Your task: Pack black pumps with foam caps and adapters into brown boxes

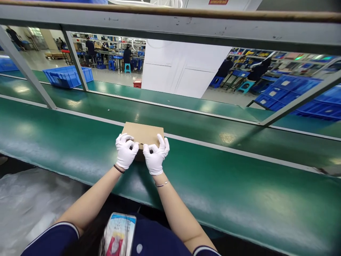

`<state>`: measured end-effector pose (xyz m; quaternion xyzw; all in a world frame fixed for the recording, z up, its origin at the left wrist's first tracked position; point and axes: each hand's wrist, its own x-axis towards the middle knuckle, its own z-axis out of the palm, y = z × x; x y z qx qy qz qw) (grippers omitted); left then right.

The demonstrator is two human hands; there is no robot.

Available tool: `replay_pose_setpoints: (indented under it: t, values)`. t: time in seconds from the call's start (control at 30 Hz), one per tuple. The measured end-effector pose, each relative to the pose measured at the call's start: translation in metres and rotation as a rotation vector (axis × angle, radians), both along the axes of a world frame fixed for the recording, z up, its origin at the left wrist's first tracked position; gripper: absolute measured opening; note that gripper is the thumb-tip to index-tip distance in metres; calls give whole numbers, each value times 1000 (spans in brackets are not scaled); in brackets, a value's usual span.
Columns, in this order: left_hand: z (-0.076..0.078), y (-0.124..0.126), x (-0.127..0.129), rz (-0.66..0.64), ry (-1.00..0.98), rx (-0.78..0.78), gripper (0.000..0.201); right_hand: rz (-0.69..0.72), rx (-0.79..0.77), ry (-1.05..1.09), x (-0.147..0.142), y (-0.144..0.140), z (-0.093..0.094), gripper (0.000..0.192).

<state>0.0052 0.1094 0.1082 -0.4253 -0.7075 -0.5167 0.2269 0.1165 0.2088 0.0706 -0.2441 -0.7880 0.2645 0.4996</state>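
Head view: a flat brown box point(144, 134) lies on the green belt point(213, 185), at its near lane just short of the white dividing line. Both hands wear white gloves and sit side by side on the box's near edge. The left hand point(125, 151) has its fingers curled, thumb and forefinger pinched together at the edge, the other fingers raised over the lid. The right hand point(156, 156) mirrors it, pinching the same edge just beside the left, fingers lifted and spread a little. A dark bracelet rings the left wrist, a thin one the right. A grey frame point(170, 30) spans above the belt. Beyond it stand a blue crate point(66, 76), stacked blue bins point(301, 94) and seated workers point(127, 56) far off.
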Motion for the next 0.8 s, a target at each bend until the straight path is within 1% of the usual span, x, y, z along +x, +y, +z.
replay_pose_setpoints:
  t: [0.1,0.2,0.27,0.3,0.33,0.37,0.43,0.47,0.5,0.53,0.6,0.67,0.73,0.8]
  values:
    - [3,3,2,21,34,-47,29,-143,-35,75,-6,-3,10,38]
    - [1,2,4,66,53,-53,31,-121,-43,101,-6,-6,16,39]
    - [-1,0,5,84,60,-22,32,-94,-49,115,-2,-4,15,30]
    - [-2,-2,4,81,69,7,28,-78,-38,122,0,-3,14,24]
    - [-3,-4,3,74,83,37,21,-63,-12,126,3,-1,12,21]
    - [-4,-7,2,61,104,58,18,-50,31,122,6,2,10,24]
    - [-6,-10,-2,37,167,37,33,-46,157,97,11,6,6,34]
    - [-7,-11,-4,38,204,2,35,-59,219,82,12,8,6,35]
    - [-8,-11,-6,46,237,-38,31,-78,269,68,11,10,6,33]
    - [-8,-9,-7,60,264,-72,25,-103,301,57,10,12,7,31]
    - [-8,-2,-11,96,288,-92,16,-156,308,28,2,17,12,25]
    - [-5,10,-18,115,291,-89,16,-183,278,-25,-10,24,17,23]
    - [-1,23,-28,106,292,-109,18,-185,261,-85,-21,32,22,24]
    - [3,32,-40,74,283,-131,21,-188,289,-156,-30,37,24,25]
